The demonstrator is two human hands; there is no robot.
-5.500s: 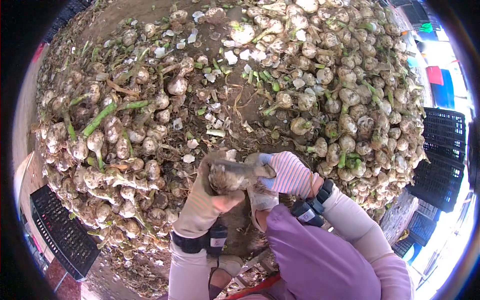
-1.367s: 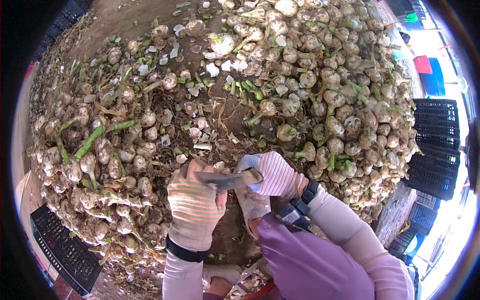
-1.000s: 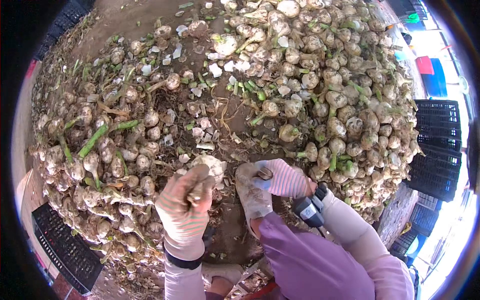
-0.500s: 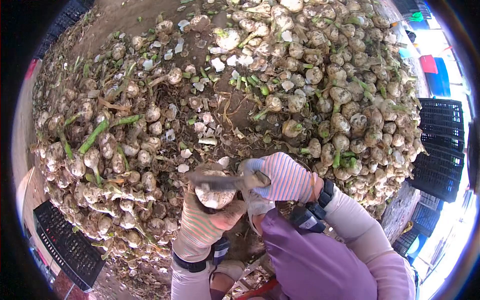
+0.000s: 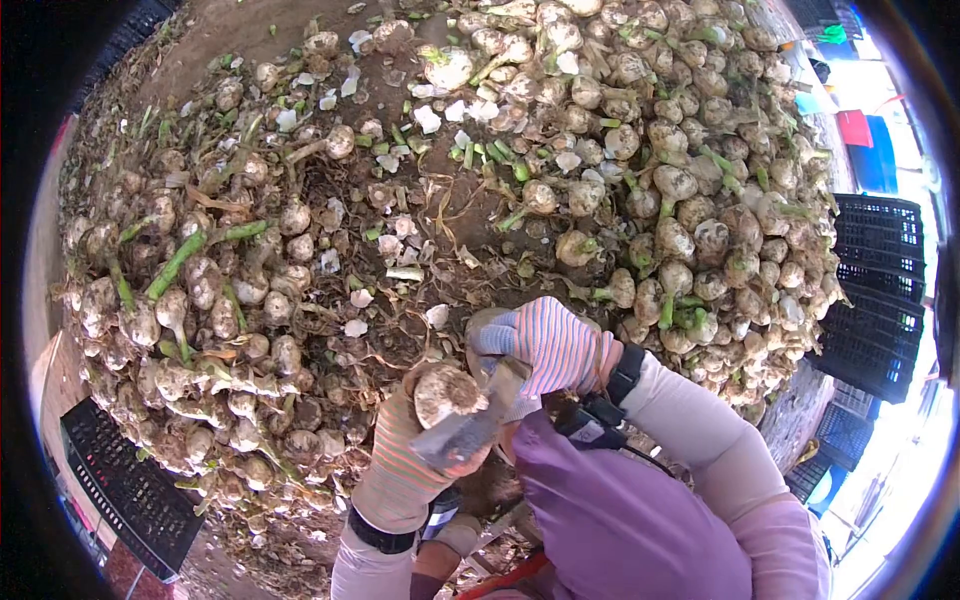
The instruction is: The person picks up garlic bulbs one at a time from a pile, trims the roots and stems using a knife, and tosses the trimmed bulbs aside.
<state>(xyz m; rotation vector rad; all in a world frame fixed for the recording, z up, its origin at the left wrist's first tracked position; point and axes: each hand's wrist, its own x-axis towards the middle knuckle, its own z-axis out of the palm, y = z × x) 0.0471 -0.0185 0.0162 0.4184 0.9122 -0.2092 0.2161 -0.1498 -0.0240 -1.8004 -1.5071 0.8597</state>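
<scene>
My left hand (image 5: 400,455), in a striped knit glove, is closed around a garlic bulb (image 5: 443,392) with its root side turned up. My right hand (image 5: 560,345), gloved the same way, grips a knife (image 5: 458,436). The broad blade slants down to the left, lying across the lower side of the bulb and over the fingers of my left hand. Most of the knife's handle is hidden in my right fist. Both hands work close together above my lap, where purple cloth (image 5: 620,500) shows.
Heaped garlic bulbs (image 5: 690,185) lie to the right, more bulbs (image 5: 200,285) to the left. Between them are dirt, peel scraps and cut green stems (image 5: 500,152). Black crates (image 5: 870,290) stand at the right, another black crate (image 5: 130,490) at lower left. A blue container (image 5: 872,155) is beyond.
The knife has swung from level across the top of the garlic bulb to a downward slant at its lower side. The bulb has tilted, its root side now showing to the right.
</scene>
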